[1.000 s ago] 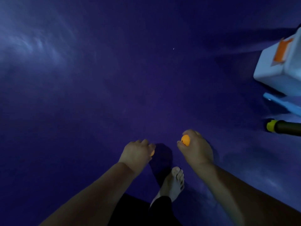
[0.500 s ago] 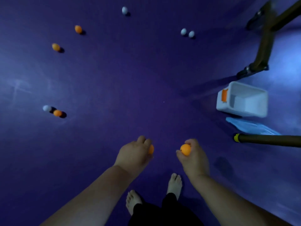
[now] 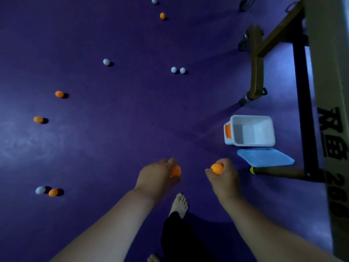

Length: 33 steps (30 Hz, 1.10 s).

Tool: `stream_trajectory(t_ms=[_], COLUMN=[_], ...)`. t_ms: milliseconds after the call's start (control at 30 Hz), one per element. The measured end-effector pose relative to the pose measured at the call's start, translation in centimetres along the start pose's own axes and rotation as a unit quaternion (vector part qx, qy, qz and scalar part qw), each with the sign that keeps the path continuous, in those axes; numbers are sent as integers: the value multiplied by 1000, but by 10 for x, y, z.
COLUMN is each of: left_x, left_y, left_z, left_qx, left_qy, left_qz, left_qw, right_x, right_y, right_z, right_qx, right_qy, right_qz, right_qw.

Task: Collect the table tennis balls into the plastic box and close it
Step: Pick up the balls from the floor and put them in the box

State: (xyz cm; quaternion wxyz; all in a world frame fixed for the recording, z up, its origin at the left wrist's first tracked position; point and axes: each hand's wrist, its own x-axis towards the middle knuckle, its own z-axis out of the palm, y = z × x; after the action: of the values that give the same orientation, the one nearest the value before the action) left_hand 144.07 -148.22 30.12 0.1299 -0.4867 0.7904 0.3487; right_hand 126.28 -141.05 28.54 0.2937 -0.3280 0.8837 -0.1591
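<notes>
floor (image 3: 113,138): purple, dim light | table frame (image 3: 302,110): right side

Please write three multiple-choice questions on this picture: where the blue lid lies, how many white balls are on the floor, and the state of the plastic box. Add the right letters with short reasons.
1. Where is the blue lid?
A. on the floor beside the plastic box
B. on the box
C. in a hand

2. How many white balls lie on the floor?
A. two
B. five
C. nine

3. The box is:
A. shut
B. open and full
C. open, no ball visible inside

1 A: it lies flat beside the box.
2 B: one at the top edge, one alone, a pair, one by an orange ball.
3 C: its bare white inside shows.
</notes>
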Motion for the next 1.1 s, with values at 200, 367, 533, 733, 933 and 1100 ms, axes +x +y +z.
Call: stream_trajectory(t_ms=[200, 367, 533, 733, 933, 1100], left_x=[77, 122, 177, 262, 360, 426], left_y=[18, 21, 19, 14, 40, 56], left_z=[-21, -39, -52, -20, 58, 129], left_qx=[-20, -24, 0, 9, 4, -119], left_qy=[6, -10, -41, -75, -70, -16], left_qz=[45, 102, 160, 210, 269, 295], left_qw=[999, 994, 986, 975, 960, 948], right_x=[61, 97, 120, 186, 272, 331], right_y=[6, 11, 9, 40, 105, 168], right_z=[-12, -22, -21, 10, 44, 70], right_qx=[-14, -34, -39, -96, -75, -51], right_qy=[14, 31, 114, 112, 175, 223], right_qz=[37, 125, 135, 177, 179, 165], right_qw=[999, 991, 983, 973, 965, 960])
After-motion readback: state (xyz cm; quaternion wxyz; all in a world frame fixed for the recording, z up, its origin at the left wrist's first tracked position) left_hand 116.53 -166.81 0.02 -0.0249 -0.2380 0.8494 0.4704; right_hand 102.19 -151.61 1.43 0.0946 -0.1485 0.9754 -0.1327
